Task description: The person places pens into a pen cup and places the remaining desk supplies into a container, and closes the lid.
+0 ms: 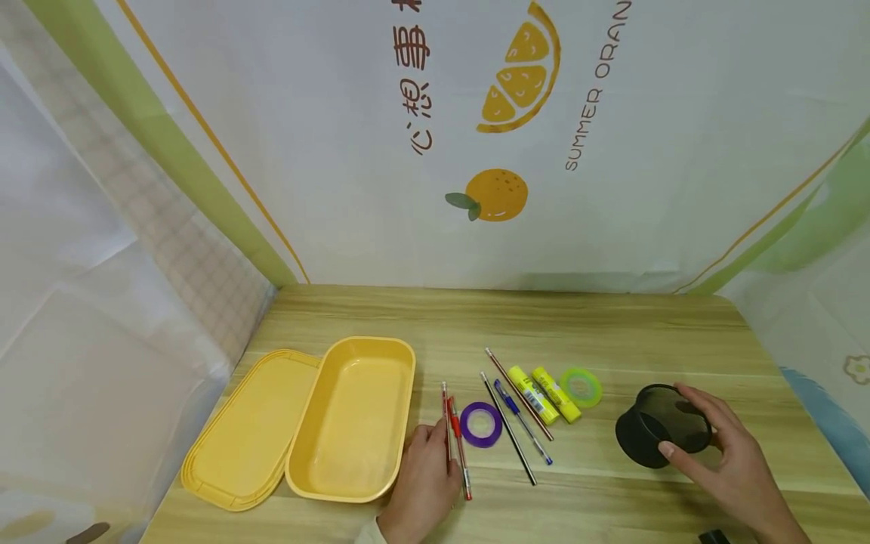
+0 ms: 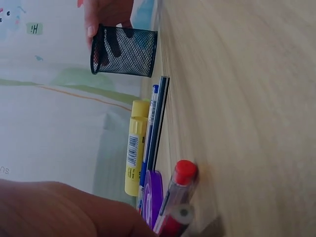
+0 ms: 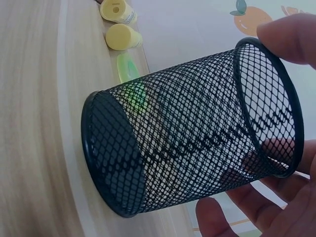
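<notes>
My left hand [image 1: 427, 480] pinches a red pencil [image 1: 445, 404] just right of the yellow box. Right beside it lies a red pen [image 1: 461, 453], its red end [image 2: 185, 173] showing in the left wrist view. At the right of the table, my right hand [image 1: 734, 461] grips a black mesh pen holder [image 3: 187, 123] near its rim, thumb on one side and fingers on the other. The holder's opening faces up, tilted a little; whether its base touches the table I cannot tell. No contents show inside it.
Between the hands lie a purple tape roll [image 1: 495, 438], a dark striped pencil [image 1: 510, 431], a blue pen [image 1: 526, 425], a brown pencil [image 1: 503, 370], two yellow glue sticks [image 1: 557, 393] and a green tape roll [image 1: 596, 385]. The yellow box [image 1: 299, 461] overlaps its lid [image 1: 238, 431].
</notes>
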